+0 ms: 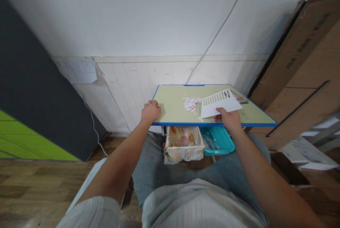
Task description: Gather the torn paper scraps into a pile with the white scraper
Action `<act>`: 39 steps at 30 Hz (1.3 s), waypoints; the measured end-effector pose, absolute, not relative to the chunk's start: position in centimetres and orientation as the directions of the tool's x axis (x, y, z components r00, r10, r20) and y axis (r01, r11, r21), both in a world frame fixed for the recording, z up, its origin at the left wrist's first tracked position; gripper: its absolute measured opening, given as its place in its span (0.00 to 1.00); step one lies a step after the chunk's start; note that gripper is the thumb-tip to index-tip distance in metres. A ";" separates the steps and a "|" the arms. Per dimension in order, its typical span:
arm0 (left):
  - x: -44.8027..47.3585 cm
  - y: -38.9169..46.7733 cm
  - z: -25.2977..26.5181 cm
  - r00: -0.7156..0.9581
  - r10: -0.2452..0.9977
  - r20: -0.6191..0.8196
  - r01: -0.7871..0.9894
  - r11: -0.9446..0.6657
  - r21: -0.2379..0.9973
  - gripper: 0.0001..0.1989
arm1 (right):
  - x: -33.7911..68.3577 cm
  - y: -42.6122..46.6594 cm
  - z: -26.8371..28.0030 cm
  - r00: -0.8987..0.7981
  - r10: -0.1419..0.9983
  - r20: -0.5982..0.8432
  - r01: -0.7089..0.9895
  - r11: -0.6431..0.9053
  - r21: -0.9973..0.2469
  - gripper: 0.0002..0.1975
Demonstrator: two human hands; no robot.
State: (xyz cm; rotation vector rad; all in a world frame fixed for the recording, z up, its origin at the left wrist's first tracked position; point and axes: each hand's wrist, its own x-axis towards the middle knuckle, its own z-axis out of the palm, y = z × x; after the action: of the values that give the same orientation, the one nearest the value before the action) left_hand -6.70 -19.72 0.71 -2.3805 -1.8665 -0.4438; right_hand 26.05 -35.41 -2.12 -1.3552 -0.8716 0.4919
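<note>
My right hand holds a thin white sheet with a row of slots, thumb on top and fingers underneath. The sheet is tilted above the right part of a pale yellow-green table with a blue rim. My left hand is at the table's left edge, fingers bent over it. Between my hands, a heap of small white and pink scraps lies on the tabletop, with a few loose bits around it. Just beyond the sheet, a blurred patch on the right cannot be made out.
Below the front edge are a cloth-lined basket and a turquoise basin with whitish pieces inside. A white wall with a hanging cable stands behind. Large cardboard boxes lean at right; a dark and green cabinet is left.
</note>
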 end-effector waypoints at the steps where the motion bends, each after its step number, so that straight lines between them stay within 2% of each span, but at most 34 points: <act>1: -6.7 -19.7 0.7 0.211 0.938 0.276 0.962 -0.249 0.112 0.21 | 26.1 -35.4 -2.1 0.608 0.751 0.256 0.178 0.186 -0.966 0.13; 17: -6.8 -19.7 0.7 0.201 0.941 0.274 0.965 -0.238 0.109 0.21 | 27.0 -35.6 -1.1 0.548 0.796 0.257 0.204 0.171 -0.964 0.11; 29: -6.8 -20.0 1.0 0.196 0.944 0.264 0.966 -0.232 0.112 0.21 | 28.0 -36.4 -2.7 0.624 0.756 0.198 0.109 0.167 -0.980 0.13; 39: -6.7 -20.0 1.0 0.201 0.944 0.262 0.963 -0.239 0.122 0.21 | 28.8 -37.0 -2.5 0.592 0.784 0.187 0.154 0.118 -0.981 0.10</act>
State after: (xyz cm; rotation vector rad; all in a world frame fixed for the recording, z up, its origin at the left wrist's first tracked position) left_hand -6.75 -19.99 1.00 -2.3804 -1.8945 -0.4369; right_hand 28.83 -36.97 -2.55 -1.4060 -0.8651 0.5575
